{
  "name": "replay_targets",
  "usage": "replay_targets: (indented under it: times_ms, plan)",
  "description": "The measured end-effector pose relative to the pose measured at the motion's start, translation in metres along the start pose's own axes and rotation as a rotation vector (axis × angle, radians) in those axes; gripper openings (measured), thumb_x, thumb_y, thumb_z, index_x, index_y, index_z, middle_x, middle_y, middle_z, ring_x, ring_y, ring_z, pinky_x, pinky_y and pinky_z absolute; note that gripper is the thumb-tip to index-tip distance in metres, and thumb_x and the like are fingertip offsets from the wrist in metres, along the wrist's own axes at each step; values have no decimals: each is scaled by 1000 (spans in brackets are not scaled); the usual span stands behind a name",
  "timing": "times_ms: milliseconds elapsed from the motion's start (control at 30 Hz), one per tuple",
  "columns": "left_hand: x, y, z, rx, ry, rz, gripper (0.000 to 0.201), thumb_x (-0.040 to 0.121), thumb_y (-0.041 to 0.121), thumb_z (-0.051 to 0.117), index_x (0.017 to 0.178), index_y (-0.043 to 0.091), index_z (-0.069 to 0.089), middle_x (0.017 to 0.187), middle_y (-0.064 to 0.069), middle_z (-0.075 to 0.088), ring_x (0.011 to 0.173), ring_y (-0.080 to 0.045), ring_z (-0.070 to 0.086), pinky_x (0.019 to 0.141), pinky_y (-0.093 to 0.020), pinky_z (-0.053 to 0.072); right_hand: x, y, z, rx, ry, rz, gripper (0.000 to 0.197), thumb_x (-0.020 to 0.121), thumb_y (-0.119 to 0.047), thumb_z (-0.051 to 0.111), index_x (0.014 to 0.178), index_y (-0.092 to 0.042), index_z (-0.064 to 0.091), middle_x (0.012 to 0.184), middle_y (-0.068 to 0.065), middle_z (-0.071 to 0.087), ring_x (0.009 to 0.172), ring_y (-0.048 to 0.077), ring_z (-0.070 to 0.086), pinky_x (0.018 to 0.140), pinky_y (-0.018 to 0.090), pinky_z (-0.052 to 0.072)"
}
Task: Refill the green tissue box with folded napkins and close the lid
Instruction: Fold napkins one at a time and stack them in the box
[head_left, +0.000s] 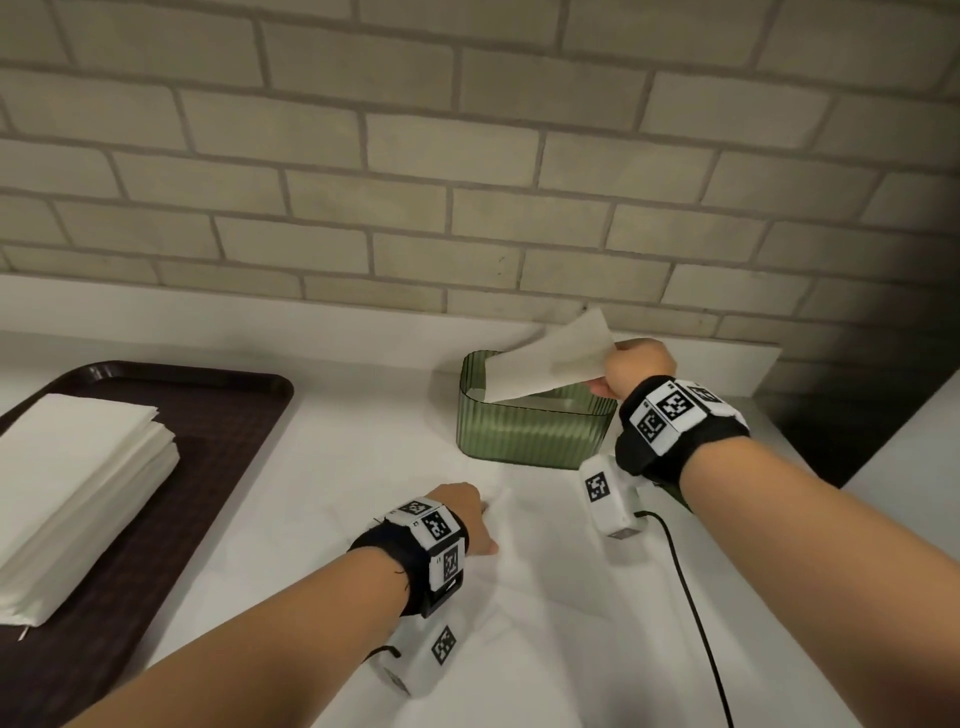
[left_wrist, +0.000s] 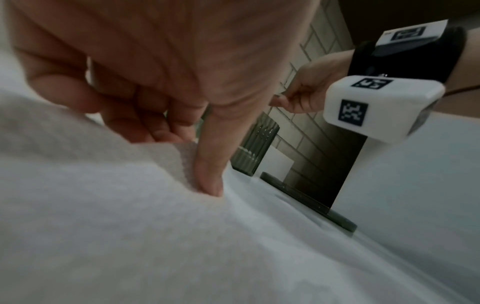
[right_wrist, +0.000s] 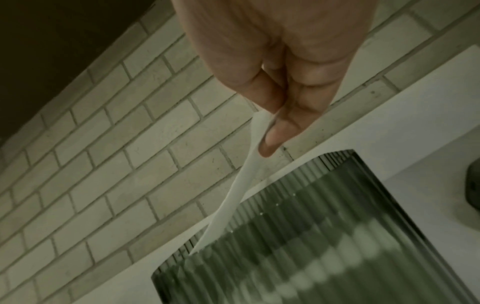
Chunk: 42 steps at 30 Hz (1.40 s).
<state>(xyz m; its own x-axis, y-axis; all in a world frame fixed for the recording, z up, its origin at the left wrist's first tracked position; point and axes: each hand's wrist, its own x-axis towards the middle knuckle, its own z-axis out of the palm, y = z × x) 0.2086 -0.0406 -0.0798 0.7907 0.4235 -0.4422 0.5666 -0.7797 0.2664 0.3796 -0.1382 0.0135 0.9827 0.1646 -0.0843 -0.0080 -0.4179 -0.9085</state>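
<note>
The green ribbed tissue box (head_left: 530, 423) stands open on the white counter near the brick wall. My right hand (head_left: 605, 374) pinches one folded white napkin (head_left: 550, 358) by its edge; the napkin slants down into the box's top. In the right wrist view, thumb and fingers (right_wrist: 270, 131) clamp that napkin (right_wrist: 241, 185) above the box (right_wrist: 311, 236). My left hand (head_left: 480, 519) rests on another napkin (head_left: 519, 561) spread on the counter in front of the box. Its straight index fingertip (left_wrist: 210, 185) presses the napkin (left_wrist: 130, 226) down, the other fingers curled. The dark lid (left_wrist: 306, 201) lies flat right of the box.
A brown tray (head_left: 208, 415) at the left carries a stack of folded napkins (head_left: 78, 483). A black cable (head_left: 691, 597) runs along the counter under my right arm. The brick wall (head_left: 467, 182) rises just behind the box.
</note>
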Motion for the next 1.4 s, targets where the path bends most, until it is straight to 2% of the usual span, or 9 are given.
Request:
replay_targets:
  times_ms: [100,300,400,467,733,867,1067,1233,1400]
  plan:
    - [-2,0,-1,3,15,17,46,83,38,63,119,11,55,124,-5,57,115,-22,55,85,-26,44,2,4,6,-56,-54,21,14,90,-7,49,96,-1,60,93,15,67,91,35,69,83,38,57]
    - [-18,-8,-21,-114,47,56,39,90,32,56,123,11,55,125,-4,56,114,-21,56,81,-23,42,-1,8,28,-134,-89,49,29,93,-5,45,122,0,43,105,12,50,100,40,63,41,27,53]
    - [-27,-23,-31,-282,28,42,31,90,31,57,116,15,56,95,0,60,70,-14,60,58,-20,43,5,10,35,-279,-179,4,30,94,-7,46,121,4,50,118,20,58,106,39,61,79,38,57]
    - [-30,-35,-37,-437,59,52,16,91,29,58,102,18,55,75,6,54,54,-8,50,49,-18,40,10,7,36,-344,-259,-13,34,94,-7,47,126,5,51,126,21,56,113,34,58,81,30,55]
    - [-37,-72,-49,-1108,56,24,16,93,16,57,105,7,59,91,-8,62,71,-18,53,70,-25,46,27,6,36,-740,-306,-74,45,90,-20,55,131,-5,51,128,13,57,116,28,56,92,28,45]
    - [-35,-85,-52,-810,184,-68,18,94,21,54,108,10,52,97,-7,64,87,-25,63,80,-36,54,21,3,42,-968,-342,-110,34,96,-13,41,125,1,53,125,14,57,108,26,57,93,31,45]
    - [-44,-90,-53,-843,122,-154,22,94,18,55,110,5,50,75,-4,55,63,-16,52,53,-17,45,42,12,47,-1259,-426,-105,17,85,-19,56,96,-7,62,112,4,59,107,29,59,84,30,46]
    - [-52,-95,-44,-604,81,-151,44,92,34,56,129,14,47,98,2,56,88,-14,54,63,-18,41,270,124,92,-1423,-560,-201,39,69,-48,65,101,-27,65,120,-5,64,99,20,62,90,39,52]
    - [-56,-99,-36,-389,41,-63,21,94,33,52,105,15,57,99,1,60,89,-15,57,72,-17,41,70,19,45,-1156,-479,-218,30,85,-29,61,113,-18,65,112,7,64,100,22,61,86,36,51]
